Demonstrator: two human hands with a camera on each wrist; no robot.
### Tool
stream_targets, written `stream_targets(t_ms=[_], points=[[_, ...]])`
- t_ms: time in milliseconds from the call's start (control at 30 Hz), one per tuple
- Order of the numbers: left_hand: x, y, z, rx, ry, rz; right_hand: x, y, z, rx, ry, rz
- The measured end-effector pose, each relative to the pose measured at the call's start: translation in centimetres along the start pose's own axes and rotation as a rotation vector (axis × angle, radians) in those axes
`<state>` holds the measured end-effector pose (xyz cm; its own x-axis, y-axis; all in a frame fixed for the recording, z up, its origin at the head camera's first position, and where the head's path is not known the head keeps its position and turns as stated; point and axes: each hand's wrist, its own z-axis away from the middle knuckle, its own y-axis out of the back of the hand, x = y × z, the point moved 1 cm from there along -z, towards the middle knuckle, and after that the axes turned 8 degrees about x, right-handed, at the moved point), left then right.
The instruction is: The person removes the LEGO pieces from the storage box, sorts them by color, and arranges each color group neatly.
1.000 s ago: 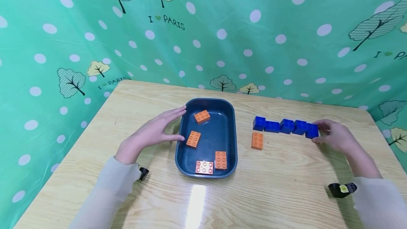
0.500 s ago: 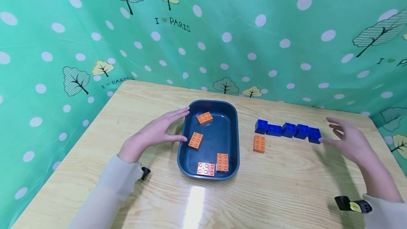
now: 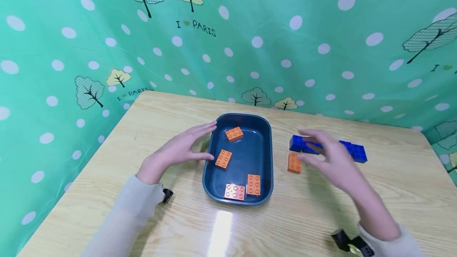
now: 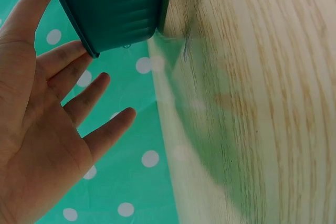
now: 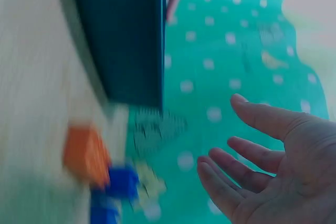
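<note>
My left hand rests its fingertips and thumb on the left rim of a dark blue tray; the left wrist view shows straight, spread fingers at the tray's edge. My right hand hovers above the table, empty, fingers apart. Just left of its thumb lies an orange brick on the table, which also appears blurred in the right wrist view, an orange brick. Behind the hand runs a row of blue bricks, partly hidden by it. Orange bricks lie apart inside the tray.
The wooden table carries a bright glare strip in front of the tray. Behind and left of it hangs a green dotted curtain reaching the table's back edge. One brick in the tray, a pale-looking orange one, catches the glare.
My right hand let go of the rightmost blue brick and moved left, over the row toward the orange brick on the table. My left hand stays at the tray. The head view shifted slightly.
</note>
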<state>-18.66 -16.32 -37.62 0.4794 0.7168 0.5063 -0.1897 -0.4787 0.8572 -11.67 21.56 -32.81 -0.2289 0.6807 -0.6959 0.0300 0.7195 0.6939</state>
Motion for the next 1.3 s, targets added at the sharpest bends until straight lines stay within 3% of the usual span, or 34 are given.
stream_targets(t_ms=[333, 500, 667, 900, 1167, 1300], points=[[0.0, 0.0, -0.1, 0.005, -0.001, 0.002, -4.5, -7.9, -0.9, -0.154, 0.016, -0.188], [0.0, 0.1, 0.5, 0.009, 0.003, 0.0, -6.4, -11.8, -1.3, -0.245, -0.028, -0.185], [-0.1, 0.1, 0.7, 0.016, -0.005, 0.002, -7.3, -14.6, -1.8, -0.275, -0.088, -0.136], [-0.1, -0.2, 0.6, 0.003, 0.001, 0.014, -7.2, -16.8, -2.3, -0.277, -0.165, -0.025], [0.0, -0.1, 0.4, 0.015, 0.01, 0.01, -7.0, -17.4, -2.7, -0.25, -0.066, 0.158], [0.0, -0.3, 0.5, 0.008, 0.009, 0.021, -7.0, -17.5, -2.4, -0.232, -0.059, 0.178]])
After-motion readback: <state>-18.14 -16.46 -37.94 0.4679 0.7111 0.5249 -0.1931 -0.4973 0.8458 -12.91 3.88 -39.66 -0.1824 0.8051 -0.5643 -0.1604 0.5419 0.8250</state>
